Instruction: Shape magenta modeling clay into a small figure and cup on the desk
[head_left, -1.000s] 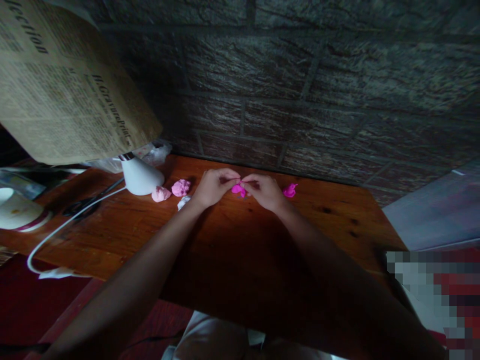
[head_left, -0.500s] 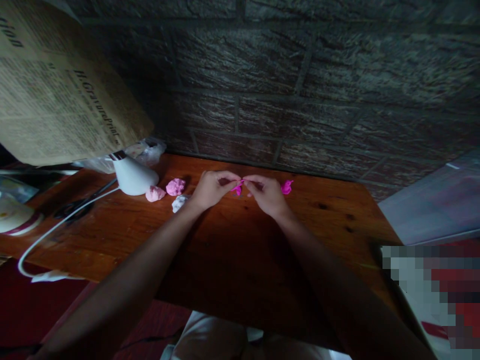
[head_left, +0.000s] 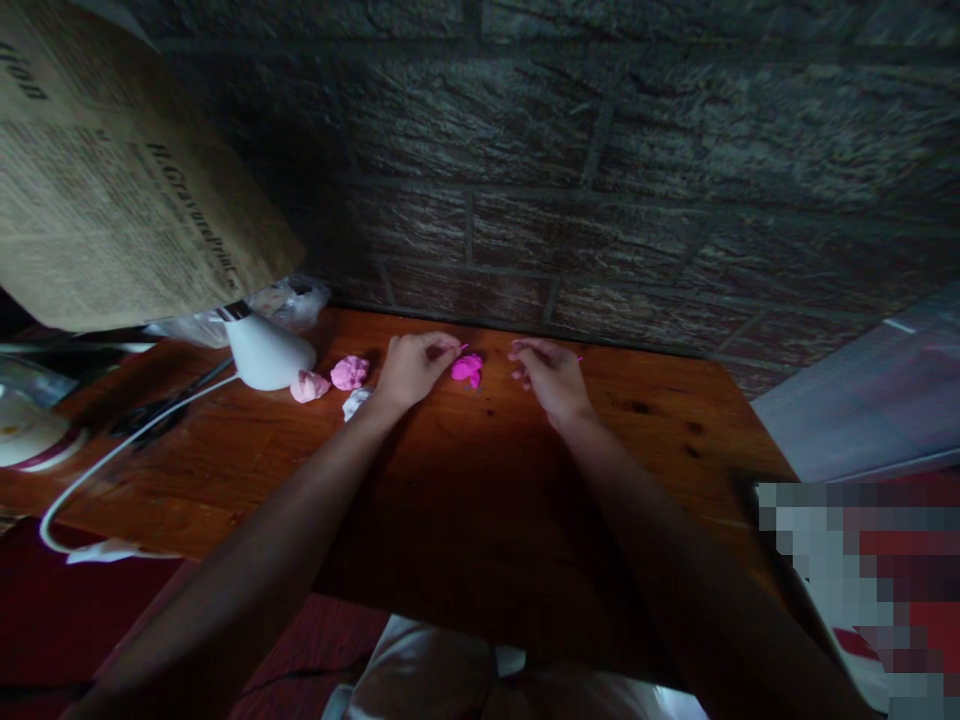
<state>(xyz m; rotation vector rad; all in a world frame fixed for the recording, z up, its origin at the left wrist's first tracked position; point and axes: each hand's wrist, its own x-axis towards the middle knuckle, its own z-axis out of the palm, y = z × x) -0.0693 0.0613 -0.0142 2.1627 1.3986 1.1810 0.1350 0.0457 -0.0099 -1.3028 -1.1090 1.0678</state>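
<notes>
My left hand (head_left: 420, 370) pinches a small bit of magenta modelling clay (head_left: 463, 347) between thumb and fingertips. Just beyond those fingertips a magenta clay lump (head_left: 466, 368) with an uneven, petal-like outline lies on the wooden table (head_left: 480, 470). To the right, apart from that lump, my right hand (head_left: 551, 378) has its fingers curled in against the thumb; anything in them is too small to tell. Behind it, only a sliver of more magenta clay (head_left: 580, 358) shows. Left of my left hand sit a pink lump (head_left: 350, 373), a paler pink lump (head_left: 310, 386) and a white lump (head_left: 355, 404), partly hidden.
A lamp with a white base (head_left: 270, 350) and a newsprint-patterned shade (head_left: 142, 190) stands at the left, its white cord (head_left: 97, 490) crossing the table. Dark scissors (head_left: 154, 418) and a white tub (head_left: 34, 430) are nearby. A stone-patterned wall (head_left: 525, 220) closes off the back.
My hands have come apart from their joined pinch, the right one moving right and now covering most of the clay there. The magenta lump between them has come into view.
</notes>
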